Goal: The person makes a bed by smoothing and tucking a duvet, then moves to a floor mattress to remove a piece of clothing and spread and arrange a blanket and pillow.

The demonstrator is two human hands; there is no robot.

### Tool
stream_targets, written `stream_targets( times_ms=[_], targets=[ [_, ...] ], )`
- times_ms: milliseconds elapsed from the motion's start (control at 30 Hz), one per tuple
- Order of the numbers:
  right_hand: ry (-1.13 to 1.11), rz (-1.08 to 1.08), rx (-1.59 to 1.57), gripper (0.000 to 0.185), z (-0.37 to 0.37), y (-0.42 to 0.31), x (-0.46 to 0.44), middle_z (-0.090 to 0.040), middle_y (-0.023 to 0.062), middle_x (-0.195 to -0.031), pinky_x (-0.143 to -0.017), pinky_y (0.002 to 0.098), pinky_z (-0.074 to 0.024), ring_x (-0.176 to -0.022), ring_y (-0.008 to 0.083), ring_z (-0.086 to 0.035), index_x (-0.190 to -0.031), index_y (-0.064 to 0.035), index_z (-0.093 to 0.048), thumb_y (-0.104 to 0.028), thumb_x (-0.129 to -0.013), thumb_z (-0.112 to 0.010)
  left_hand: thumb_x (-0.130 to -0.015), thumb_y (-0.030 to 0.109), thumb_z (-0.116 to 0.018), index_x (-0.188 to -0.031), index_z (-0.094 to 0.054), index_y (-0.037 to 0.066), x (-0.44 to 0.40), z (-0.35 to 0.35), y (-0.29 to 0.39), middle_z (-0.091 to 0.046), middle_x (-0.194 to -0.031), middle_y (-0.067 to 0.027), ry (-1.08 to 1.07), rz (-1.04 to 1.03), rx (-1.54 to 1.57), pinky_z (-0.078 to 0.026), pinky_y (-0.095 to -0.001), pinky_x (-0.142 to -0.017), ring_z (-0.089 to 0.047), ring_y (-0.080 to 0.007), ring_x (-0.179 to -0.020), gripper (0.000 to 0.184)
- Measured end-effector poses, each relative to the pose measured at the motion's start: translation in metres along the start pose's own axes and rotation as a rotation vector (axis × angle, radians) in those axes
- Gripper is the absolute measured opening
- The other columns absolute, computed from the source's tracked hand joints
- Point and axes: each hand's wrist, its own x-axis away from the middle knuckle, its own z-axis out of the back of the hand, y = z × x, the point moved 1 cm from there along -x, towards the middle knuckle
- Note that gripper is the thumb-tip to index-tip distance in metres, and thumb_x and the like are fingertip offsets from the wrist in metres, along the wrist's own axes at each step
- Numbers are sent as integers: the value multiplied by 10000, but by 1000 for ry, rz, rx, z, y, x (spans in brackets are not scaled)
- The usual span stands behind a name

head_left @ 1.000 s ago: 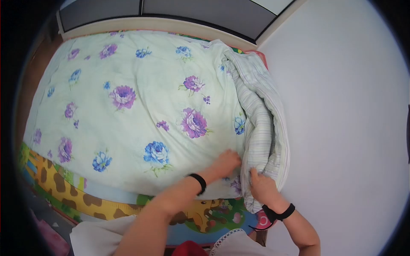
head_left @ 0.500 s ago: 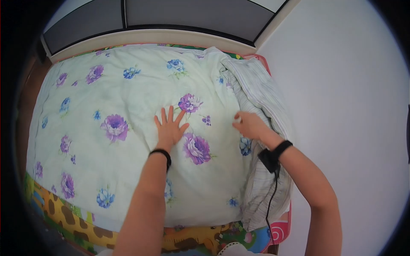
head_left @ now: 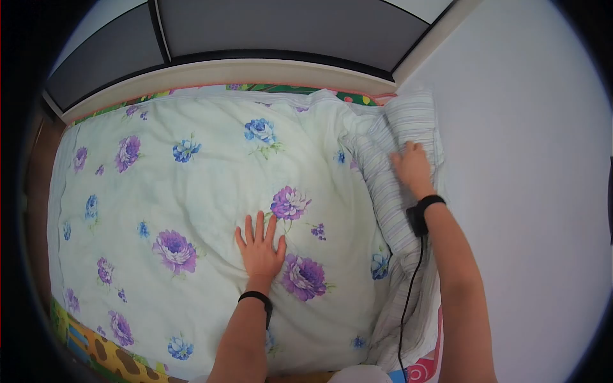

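A pale quilt (head_left: 217, 210) printed with purple and blue flowers lies spread out, with some wrinkles across it. Along its right side the striped underside (head_left: 391, 204) shows as a rumpled fold beside the white wall. My left hand (head_left: 260, 254) rests flat on the floral side, fingers spread, between two purple flowers. On the striped fold near the wall is my right hand (head_left: 414, 169), its fingers slightly bent and the thumb apart from them. Black bands circle both wrists.
Under the quilt, a colourful patterned mat (head_left: 121, 352) shows at the front and back edges. Grey-panelled sliding doors (head_left: 281, 32) stand behind it. The white wall (head_left: 511, 159) closes off the right. A black cable (head_left: 412, 287) hangs from my right wrist.
My right hand has moved right and away from me, from above the floral side onto the striped fold, which now lies closer to the wall. The view has shifted, and my left hand stays flat.
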Motion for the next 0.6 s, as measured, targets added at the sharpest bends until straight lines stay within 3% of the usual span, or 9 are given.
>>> stream_targets(
  times_ms=[100,200,500,600],
  targets=[
    [-234,-40,-108,831,-28,-21,13,-470,267,-1293,-1067,465,-354,-1230,473,-441,-1302,59,-405,-418,-732,-777,-873,356,-565,-1369,-512,213,0,0,1,-394,-1491,-64,-24,9,-6,-167,-590,-1123,-289,-348,-1390,519],
    [-290,-209,97,1142,-57,-33,20,-367,318,-1423,-1138,402,-272,-1379,408,-311,-1445,88,-230,-493,-649,-808,-879,374,-553,-1378,-504,232,-4,-1,-2,-384,-1499,-55,-45,10,-19,-168,-599,-1118,-282,-339,-1397,521],
    [-355,-345,-176,1184,-73,63,-30,-304,308,-1480,-1168,371,-210,-1419,368,-258,-1458,102,-206,-463,-620,-821,-866,365,-566,-1365,-509,222,-4,-3,-2,-383,-1495,-48,-45,12,-21,-179,-596,-1115,-291,-338,-1390,522],
    [-440,-312,-187,1181,-82,54,-24,-301,293,-1493,-1173,366,-197,-1423,365,-251,-1447,109,-243,-446,-590,-836,-864,364,-570,-1364,-510,221,-3,-2,-1,-390,-1490,-47,-37,18,-12,-182,-596,-1115,-293,-338,-1389,524]
  ],
)
